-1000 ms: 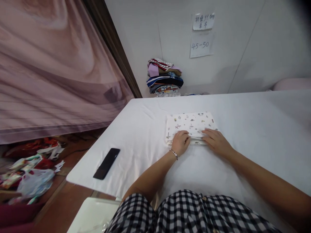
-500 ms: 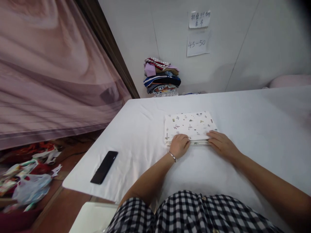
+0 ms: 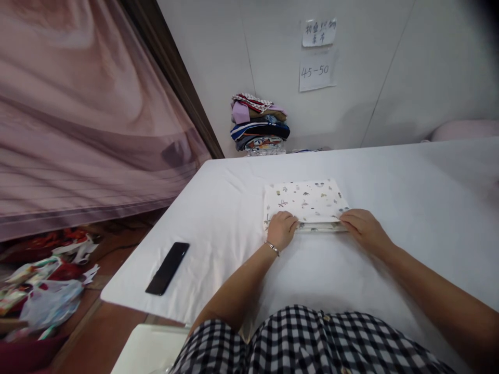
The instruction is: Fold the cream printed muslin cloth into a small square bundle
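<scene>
A folded white cloth (image 3: 306, 200) printed with small plant-like motifs lies flat on the white-covered table (image 3: 218, 208). Its layers show along the near edge, where the top layer is slightly lifted. My left hand (image 3: 281, 229), with a bracelet at the wrist, pinches that edge near the left corner. At the right corner, my right hand (image 3: 362, 228) grips the same edge between thumb and fingers. The parts of the cloth under my fingers are hidden.
A black phone (image 3: 167, 268) lies on the table's left side. Beyond the far edge, a pile of folded fabrics (image 3: 260, 124) stands against the wall. A pink curtain (image 3: 97, 114) hangs at left; plastic bags (image 3: 52, 301) lie on the floor. A white stool-like surface (image 3: 152, 348) is at lower left.
My hands have moved apart along the cloth's near edge, left hand slightly left and right hand to the right. The top layer's edge is now raised, showing more of the layers beneath.
</scene>
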Motion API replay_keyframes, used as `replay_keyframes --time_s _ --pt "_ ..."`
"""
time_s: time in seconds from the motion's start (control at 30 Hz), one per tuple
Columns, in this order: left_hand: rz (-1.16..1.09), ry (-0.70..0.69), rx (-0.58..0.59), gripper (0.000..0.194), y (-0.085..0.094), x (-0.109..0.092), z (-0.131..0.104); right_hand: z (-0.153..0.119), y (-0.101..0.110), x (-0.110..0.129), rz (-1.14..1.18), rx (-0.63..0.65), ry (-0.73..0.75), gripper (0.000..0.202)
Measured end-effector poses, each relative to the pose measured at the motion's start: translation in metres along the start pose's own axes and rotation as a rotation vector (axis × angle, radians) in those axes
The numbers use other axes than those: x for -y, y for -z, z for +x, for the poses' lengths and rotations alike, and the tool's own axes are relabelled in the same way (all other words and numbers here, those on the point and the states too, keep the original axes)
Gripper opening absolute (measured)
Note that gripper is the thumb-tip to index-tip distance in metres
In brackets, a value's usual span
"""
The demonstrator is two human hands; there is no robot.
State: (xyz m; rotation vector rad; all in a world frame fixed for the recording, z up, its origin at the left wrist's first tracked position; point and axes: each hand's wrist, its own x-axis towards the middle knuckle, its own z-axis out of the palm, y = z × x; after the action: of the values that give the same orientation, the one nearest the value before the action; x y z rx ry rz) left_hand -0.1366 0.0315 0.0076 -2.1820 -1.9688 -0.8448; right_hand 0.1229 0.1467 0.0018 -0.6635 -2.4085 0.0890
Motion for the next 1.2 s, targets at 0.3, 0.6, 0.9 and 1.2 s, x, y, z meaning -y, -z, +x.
replay_keyframes --time_s 0.3,0.6,0.9,1.2 --pt "0.056 -0.093 0.053 0.018 0.006 0.006 -0.006 -0.007 0.003 0.0 -0.001 0.086 0.075 0.03" --pt "0.102 -0.147 0.073 0.02 0.01 0.016 -0.015 -0.012 0.001 -0.002 -0.012 0.087 0.063 0.027" --pt "0.094 -0.165 0.064 0.021 0.006 0.015 -0.015 0.025 0.0 0.015 0.024 0.072 0.123 0.03" --pt "0.018 -0.102 0.012 0.025 0.017 0.016 -0.019 0.004 -0.046 0.044 -0.059 0.283 0.285 0.059"
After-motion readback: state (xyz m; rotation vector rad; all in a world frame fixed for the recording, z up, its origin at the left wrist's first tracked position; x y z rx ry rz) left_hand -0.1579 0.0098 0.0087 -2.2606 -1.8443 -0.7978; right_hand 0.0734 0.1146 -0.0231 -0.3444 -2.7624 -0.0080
